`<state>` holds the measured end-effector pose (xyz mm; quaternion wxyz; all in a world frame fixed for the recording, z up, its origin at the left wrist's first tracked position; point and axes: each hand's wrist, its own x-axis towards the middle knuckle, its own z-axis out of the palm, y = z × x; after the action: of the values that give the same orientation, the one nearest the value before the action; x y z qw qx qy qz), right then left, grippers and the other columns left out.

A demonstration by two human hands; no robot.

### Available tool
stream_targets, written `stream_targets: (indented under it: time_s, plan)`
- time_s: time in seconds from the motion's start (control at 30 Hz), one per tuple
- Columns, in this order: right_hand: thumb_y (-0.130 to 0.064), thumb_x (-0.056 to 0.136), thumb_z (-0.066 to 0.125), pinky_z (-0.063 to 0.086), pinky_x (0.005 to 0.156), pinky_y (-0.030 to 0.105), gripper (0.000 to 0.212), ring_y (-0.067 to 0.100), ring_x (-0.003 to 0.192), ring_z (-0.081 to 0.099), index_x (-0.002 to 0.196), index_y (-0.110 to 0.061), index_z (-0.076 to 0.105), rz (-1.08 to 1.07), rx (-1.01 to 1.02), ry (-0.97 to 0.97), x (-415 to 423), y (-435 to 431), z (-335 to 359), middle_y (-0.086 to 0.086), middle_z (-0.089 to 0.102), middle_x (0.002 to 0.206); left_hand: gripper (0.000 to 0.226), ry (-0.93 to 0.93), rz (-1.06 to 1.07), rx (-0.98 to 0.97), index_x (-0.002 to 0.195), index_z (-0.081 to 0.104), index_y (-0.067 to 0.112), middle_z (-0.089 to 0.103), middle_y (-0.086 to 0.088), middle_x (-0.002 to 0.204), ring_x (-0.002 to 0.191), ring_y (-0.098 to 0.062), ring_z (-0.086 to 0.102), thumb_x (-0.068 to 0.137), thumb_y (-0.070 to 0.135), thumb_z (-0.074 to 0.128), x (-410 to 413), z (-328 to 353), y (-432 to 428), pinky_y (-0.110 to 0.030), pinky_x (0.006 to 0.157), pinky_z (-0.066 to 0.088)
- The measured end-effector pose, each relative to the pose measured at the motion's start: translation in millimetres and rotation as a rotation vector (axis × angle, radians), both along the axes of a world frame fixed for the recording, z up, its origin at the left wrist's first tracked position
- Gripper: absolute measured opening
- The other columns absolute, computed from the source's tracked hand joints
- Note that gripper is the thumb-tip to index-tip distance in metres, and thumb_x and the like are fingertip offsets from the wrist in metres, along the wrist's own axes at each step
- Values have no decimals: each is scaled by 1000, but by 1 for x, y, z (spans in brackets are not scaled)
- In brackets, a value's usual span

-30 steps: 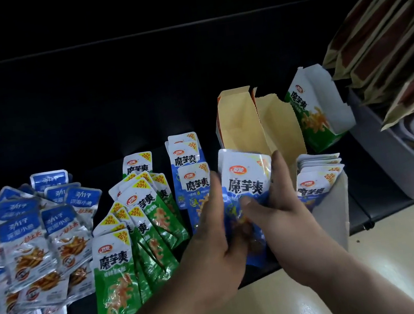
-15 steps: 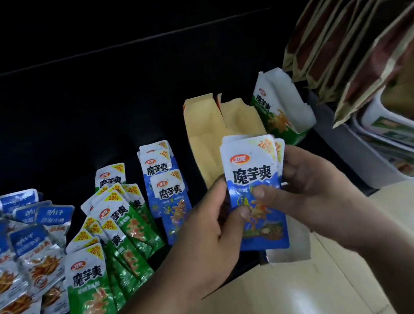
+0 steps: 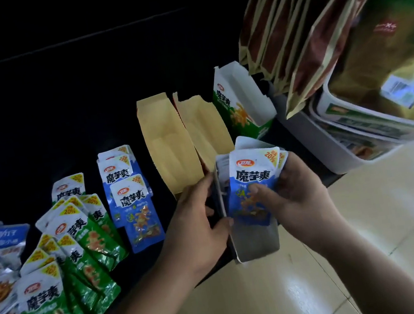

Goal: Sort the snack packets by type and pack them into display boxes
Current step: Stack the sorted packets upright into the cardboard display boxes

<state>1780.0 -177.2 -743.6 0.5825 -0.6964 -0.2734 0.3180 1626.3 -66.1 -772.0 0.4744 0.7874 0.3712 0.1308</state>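
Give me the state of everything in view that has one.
Left hand, grips the white cardboard display box.
That box, open-topped, holds packets.
Right hand, pinches blue foil snack packets, standing partway in the box.
Green cardboard display box, upright, open.
Tan cardboard boxes, open, empty.
Green foil snack packets, loose, overlapping, unpacked.
Three blue packets on the dark table, loose, unpacked.

Saw a black surface (image 3: 59,111) filling the upper left and centre of the frame, dimly lit; found pale glossy floor tiles (image 3: 398,222) at lower right, crossed by thin grout lines, catching soft glare.
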Motion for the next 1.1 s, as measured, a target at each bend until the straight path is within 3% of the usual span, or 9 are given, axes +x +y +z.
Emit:
stream_targets:
  time_s: [0.17, 0.3, 0.4, 0.47, 0.6, 0.7, 0.8, 0.93, 1.1]
  plan:
    - [-36, 82, 74, 51, 91, 50, 35, 11, 105, 65, 115, -31, 61, 120, -167, -559, 2, 0, -17, -13, 70, 106, 59, -51, 14, -40, 130, 58, 46, 63, 23, 103, 79, 0, 66, 88, 8, 74, -1, -7, -2, -7, 65, 46]
    - [-30, 73, 81, 25, 81, 33, 45, 5, 97, 40, 115, -24, 64, 104, -208, -933, -6, 6, -25, -38, 44, 105, 48, -66, 68, -107, 115, 64, 41, 66, 18, 89, 70, -1, 65, 87, 3, 71, -4, -8, -1, -7, 62, 44]
    - [-38, 69, 81, 28, 83, 38, 51, 27, 108, 46, 114, -21, 66, 58, -260, -1061, -8, 6, -31, -14, 52, 119, 58, -102, 53, -126, 117, 62, 49, 66, 25, 96, 70, -3, 65, 86, 0, 66, -6, -5, -1, -7, 62, 44]
    - [-45, 67, 84, 35, 90, 45, 58, 33, 118, 42, 118, -22, 67, 6, -343, -1040, -5, 7, -32, 3, 47, 129, 63, -126, 54, -135, 126, 61, 48, 67, 24, 105, 75, 0, 65, 87, 0, 64, -8, -6, 1, -6, 66, 44]
    - [-24, 62, 93, 43, 102, 56, 89, 27, 131, 43, 140, -25, 52, -56, -295, -880, -6, 5, -38, 1, 34, 142, 69, -119, 35, -133, 133, 56, 55, 64, 24, 109, 76, -3, 66, 89, 3, 67, -8, -7, 2, -5, 67, 43]
    - [-11, 68, 90, 51, 98, 42, 115, 22, 127, 54, 161, -30, 25, -93, -267, -672, -14, 2, -42, -9, 37, 141, 63, -70, 44, -39, 138, 55, 47, 58, 23, 113, 82, 0, 64, 88, 14, 74, -5, -7, 1, -4, 68, 43]
    - [-27, 81, 84, 48, 103, 32, 91, 10, 132, 55, 158, -33, 36, -150, -346, -445, -26, 1, -44, -17, 57, 140, 51, -88, 102, 86, 134, 61, 37, 57, 22, 115, 87, -2, 63, 87, 28, 78, -2, -7, 3, -17, 77, 51]
    - [-37, 87, 73, 48, 78, 9, 51, -3, 103, 65, 136, -40, 59, -116, -351, -487, -29, 0, -39, -24, 72, 112, 23, -168, 169, 158, 107, 70, 29, 64, 18, 98, 79, -7, 64, 87, 24, 81, 5, -3, 6, -21, 70, 51]
    - [-32, 87, 78, 43, 66, 6, 28, -8, 89, 66, 113, -41, 71, -129, -338, -452, -24, 0, -38, -32, 71, 93, 13, -149, 179, 157, 90, 66, 28, 65, 15, 85, 72, -5, 62, 88, 30, 79, 15, -7, 5, -23, 62, 51]
